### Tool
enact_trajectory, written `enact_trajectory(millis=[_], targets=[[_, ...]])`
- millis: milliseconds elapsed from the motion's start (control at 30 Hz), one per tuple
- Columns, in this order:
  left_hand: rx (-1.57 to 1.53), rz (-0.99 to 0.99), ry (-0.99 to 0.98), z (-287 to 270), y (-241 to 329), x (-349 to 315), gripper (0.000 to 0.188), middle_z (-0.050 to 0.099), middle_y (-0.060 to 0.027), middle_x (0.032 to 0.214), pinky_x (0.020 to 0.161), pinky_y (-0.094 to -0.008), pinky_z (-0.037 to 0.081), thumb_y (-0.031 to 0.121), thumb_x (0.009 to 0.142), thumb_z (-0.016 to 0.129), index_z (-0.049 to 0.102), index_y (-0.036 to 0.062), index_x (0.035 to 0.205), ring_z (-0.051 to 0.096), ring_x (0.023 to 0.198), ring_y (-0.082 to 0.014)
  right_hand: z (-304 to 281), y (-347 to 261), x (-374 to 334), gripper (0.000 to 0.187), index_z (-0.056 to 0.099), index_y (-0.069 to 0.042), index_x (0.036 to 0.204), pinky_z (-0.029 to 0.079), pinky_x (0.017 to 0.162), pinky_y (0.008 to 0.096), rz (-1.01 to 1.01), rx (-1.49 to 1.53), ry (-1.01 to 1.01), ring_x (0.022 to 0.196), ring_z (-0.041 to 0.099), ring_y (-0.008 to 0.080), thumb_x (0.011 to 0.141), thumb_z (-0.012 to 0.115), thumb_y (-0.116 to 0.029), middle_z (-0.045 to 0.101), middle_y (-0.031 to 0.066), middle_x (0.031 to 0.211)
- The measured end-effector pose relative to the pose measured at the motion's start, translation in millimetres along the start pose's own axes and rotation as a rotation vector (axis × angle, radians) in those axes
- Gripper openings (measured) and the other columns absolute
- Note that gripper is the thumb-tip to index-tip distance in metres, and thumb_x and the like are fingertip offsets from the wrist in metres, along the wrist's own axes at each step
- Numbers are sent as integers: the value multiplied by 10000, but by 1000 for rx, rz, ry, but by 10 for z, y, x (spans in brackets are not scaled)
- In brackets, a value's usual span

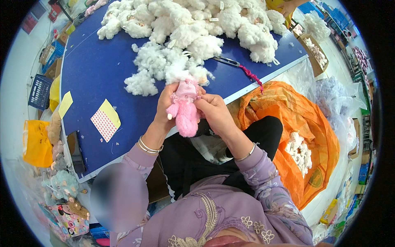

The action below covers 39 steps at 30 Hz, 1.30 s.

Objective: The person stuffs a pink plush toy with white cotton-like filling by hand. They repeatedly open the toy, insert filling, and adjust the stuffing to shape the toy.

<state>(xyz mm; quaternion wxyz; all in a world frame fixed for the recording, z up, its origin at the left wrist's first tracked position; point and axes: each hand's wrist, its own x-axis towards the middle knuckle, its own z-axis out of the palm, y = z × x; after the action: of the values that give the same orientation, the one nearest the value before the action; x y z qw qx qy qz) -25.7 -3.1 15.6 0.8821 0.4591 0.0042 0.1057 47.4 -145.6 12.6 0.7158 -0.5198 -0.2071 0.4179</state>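
Fingers of the left hand (165, 103) and right hand (216, 113) grip a small, fuzzy pink plush piece (187, 120) by the blue tabletop's (96, 72) near edge; beyond lie loose white fibre stuffing (147, 61), then heaped fluffy cream-white plush pieces (177, 20).

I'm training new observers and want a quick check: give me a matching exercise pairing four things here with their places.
1. Pink plush piece
2. Dark tool with magenta cord
3. Orange sack
4. Red-patterned sheet

A. Beside the table, on the person's right
B. On the table's left part
C. Between left hand and right hand
D. On the table, right of loose white stuffing

Pairs: 1-C, 2-D, 3-A, 4-B
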Motion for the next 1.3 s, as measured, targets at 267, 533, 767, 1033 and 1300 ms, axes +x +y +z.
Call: enact_trajectory(millis=[267, 533, 767, 1033, 1300], targets=[[891, 335, 241, -189, -275, -17, 367, 651, -139, 1002, 745, -310, 554, 294, 964, 462, 597, -21, 1097, 645, 857, -187, 141, -1, -192, 180, 587, 25, 908, 484, 659, 269, -321, -471, 189, 704, 555, 112, 916, 627, -150, 594, 55, 845], [268, 200, 486, -61, -154, -3, 329, 633, -86, 985, 784, -309, 533, 247, 999, 419, 601, 9, 1135, 633, 883, -159, 369, -21, -208, 412, 576, 8, 1121, 459, 873, 404, -719, -923, 202, 1000, 536, 359, 744, 735, -37, 534, 176, 1082], [-2, 81, 484, -236, -36, -15, 308, 636, -74, 895, 659, -292, 538, 262, 1006, 427, 598, 19, 1089, 639, 748, -152, 310, 92, -126, 343, 605, -3, 1112, 483, 842, 379, -720, -884, -6, 1011, 566, 345, 786, 699, -46, 559, 174, 1089], [-37, 78, 400, -198, 53, 28, 333, 640, -100, 834, 558, -323, 550, 294, 999, 442, 581, 4, 1088, 645, 655, -188, -584, -292, 656, 499, 605, -17, 1125, 479, 874, 395, -619, -1292, 167, 1042, 560, 346, 726, 798, -247, 572, 157, 1140], [-73, 81, 438, -102, 53, 22, 279, 612, -55, 814, 548, -289, 507, 251, 994, 452, 598, 20, 1052, 601, 640, -133, -434, -321, 936, 518, 602, 1, 1124, 503, 851, 405, -403, -1515, 214, 1000, 604, 358, 756, 746, -333, 587, 190, 1074]])
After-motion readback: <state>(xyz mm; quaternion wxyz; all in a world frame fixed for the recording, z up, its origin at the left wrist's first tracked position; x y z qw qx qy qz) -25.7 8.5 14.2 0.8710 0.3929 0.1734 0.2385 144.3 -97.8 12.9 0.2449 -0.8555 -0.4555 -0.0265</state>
